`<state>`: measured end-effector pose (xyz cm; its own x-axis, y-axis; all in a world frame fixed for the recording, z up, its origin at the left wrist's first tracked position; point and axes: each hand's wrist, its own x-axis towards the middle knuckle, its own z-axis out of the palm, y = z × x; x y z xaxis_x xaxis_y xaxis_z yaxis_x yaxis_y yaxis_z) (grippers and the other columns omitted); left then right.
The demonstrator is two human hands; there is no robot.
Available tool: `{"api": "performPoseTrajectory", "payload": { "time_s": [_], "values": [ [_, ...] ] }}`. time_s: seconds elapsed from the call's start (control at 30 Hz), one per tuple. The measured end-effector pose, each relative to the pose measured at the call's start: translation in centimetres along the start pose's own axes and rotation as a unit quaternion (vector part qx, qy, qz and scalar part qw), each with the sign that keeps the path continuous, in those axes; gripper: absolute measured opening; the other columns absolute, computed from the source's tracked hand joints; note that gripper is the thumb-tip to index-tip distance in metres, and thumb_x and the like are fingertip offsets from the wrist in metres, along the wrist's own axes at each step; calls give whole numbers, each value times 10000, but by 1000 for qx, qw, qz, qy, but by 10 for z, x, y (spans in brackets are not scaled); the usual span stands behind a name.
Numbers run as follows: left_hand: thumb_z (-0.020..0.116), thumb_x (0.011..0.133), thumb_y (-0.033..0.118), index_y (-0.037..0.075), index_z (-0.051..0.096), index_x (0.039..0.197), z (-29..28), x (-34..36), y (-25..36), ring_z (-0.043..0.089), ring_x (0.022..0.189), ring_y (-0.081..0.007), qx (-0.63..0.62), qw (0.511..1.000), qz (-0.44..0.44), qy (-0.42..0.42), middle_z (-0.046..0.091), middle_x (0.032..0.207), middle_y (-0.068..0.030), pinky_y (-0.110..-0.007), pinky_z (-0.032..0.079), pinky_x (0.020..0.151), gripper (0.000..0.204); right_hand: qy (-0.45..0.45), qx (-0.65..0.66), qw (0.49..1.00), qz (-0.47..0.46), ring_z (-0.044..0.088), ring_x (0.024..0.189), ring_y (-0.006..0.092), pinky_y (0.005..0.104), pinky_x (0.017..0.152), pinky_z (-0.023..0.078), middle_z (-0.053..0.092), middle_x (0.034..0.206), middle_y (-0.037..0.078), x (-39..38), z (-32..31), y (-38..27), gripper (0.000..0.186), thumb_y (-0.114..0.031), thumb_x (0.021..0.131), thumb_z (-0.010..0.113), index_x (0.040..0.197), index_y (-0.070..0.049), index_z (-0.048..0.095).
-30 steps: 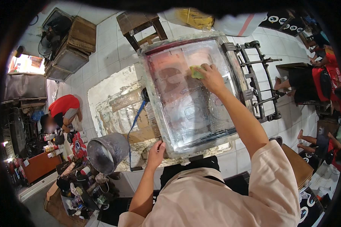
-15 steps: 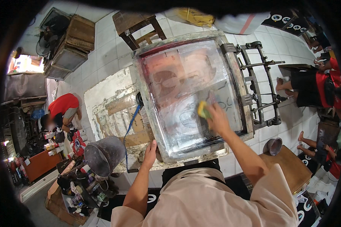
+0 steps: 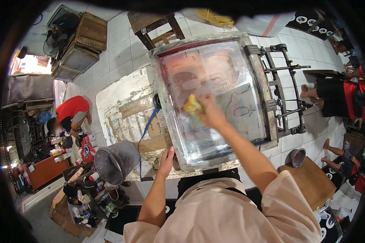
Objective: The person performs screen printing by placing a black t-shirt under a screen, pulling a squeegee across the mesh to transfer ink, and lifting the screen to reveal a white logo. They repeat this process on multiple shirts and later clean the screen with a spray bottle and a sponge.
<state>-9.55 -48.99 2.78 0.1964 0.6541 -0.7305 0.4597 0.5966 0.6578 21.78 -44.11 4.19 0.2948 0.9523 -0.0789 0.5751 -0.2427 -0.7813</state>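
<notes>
My right hand (image 3: 212,111) is closed round a yellow-green sponge (image 3: 194,106), somewhat blurred. The sponge is over the wet, shiny mesh of a screen printing frame (image 3: 251,77), which lies tilted on the worktable. Reddish ink stains colour the far left part of the mesh, and faint round and letter-like shapes show through it. Close to the frame's near left corner, my left hand (image 3: 166,162) has its fingers stretched out and holds nothing; whether it touches the frame's edge is hard to tell.
A patched worktable (image 3: 123,95) extends left of the frame, with a blue strap (image 3: 147,127) and a dark bucket (image 3: 113,162) near it. Metal clamp hardware (image 3: 283,89) is on the right. A small pot (image 3: 297,157) stands on a brown box (image 3: 312,182). Other people are at left and right.
My right hand and the sponge have swept left and slightly farther away across the mesh. My left hand stays by the frame's corner. The whole view has shifted a little.
</notes>
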Motion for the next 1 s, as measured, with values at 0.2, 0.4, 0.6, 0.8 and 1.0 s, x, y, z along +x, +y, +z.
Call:
{"api": "performPoseTrajectory", "payload": {
  "time_s": [0.2, 0.4, 0.6, 0.8, 1.0],
  "values": [
    [527, 1064, 463, -14, 623, 1197, 5, -9, 5, 520, 1060, -149, -15, 999, 26, 20, 610, 1122, -48, -296, 402, 988, 505, -3, -158, 979, -131, 539, 1114, 344, 474, 920, 464, 542, 1230, 136, 3, -27, 4, 518, -173, 794, 783, 1282, -174, 611],
    [530, 1061, 465, 9, 601, 1152, -1, 1, -4, 490, 976, -123, 5, 995, 81, -52, 565, 1036, -7, -279, 401, 906, 471, -38, -137, 984, -109, 530, 1163, 362, 458, 970, 461, 545, 1261, 139, 27, 6, -18, 533, -147, 789, 743, 1300, -117, 594],
    [567, 1053, 444, 29, 534, 829, 5, 8, -21, 405, 831, -113, -22, 993, 110, -19, 427, 857, 19, -281, 370, 772, 473, -50, -266, 946, -181, 528, 1153, 330, 449, 934, 449, 566, 1194, 117, 73, 50, -41, 402, -148, 823, 660, 1225, -140, 658],
    [583, 1047, 436, 33, 504, 783, 6, 9, -24, 383, 832, -119, -40, 994, 102, -10, 389, 865, 15, -287, 353, 776, 488, -86, -294, 920, -244, 532, 1115, 310, 415, 891, 441, 569, 1162, 112, -28, 53, -28, 230, -202, 904, 589, 1059, -137, 746],
    [577, 1050, 437, 33, 532, 838, 4, 15, -32, 404, 872, -126, -54, 992, 114, -25, 420, 898, 6, -296, 367, 812, 458, -355, -223, 883, -212, 518, 1169, 293, 416, 936, 460, 546, 1209, 82, -120, 26, -37, 401, -165, 820, 662, 1213, -197, 728]
  ]
}}
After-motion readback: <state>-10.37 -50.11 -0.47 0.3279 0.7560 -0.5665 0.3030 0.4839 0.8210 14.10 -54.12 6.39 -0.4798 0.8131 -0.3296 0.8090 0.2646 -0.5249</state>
